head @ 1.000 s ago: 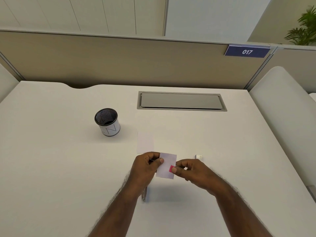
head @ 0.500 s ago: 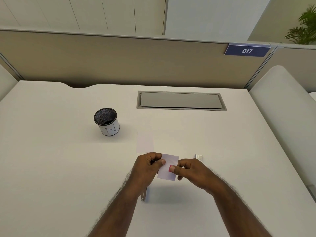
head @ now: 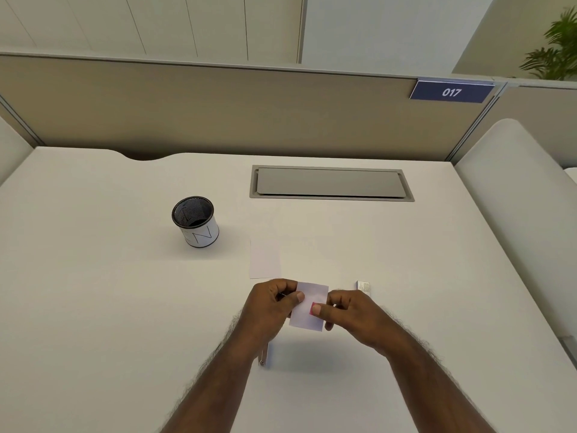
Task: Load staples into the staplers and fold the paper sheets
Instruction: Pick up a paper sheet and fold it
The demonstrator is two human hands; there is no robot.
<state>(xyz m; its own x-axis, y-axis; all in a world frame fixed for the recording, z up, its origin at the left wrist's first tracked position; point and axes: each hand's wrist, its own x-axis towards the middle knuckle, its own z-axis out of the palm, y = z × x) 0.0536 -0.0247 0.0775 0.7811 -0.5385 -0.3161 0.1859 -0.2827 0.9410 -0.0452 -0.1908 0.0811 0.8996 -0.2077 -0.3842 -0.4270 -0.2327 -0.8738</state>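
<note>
A small white paper sheet (head: 307,317) is held just above the desk between both hands. My left hand (head: 271,307) pinches its left edge with thumb and fingers. My right hand (head: 349,314) grips a small pink stapler (head: 312,306) at the sheet's right side; only a pink sliver shows beside the thumb, and the rest is hidden. A second white sheet (head: 265,259) lies flat just beyond the hands. A small staple box (head: 363,287) sits to the right. A thin metal piece (head: 263,354) lies under my left wrist.
A mesh pen cup (head: 195,221) with a white band stands at the left middle of the white desk (head: 93,307). A grey cable hatch (head: 331,182) is set in the far desk. Beige partitions close off the back and right side.
The held sheet has shifted slightly right, and my right thumb now covers more of the pink stapler. Both hands stay in nearly the same place.
</note>
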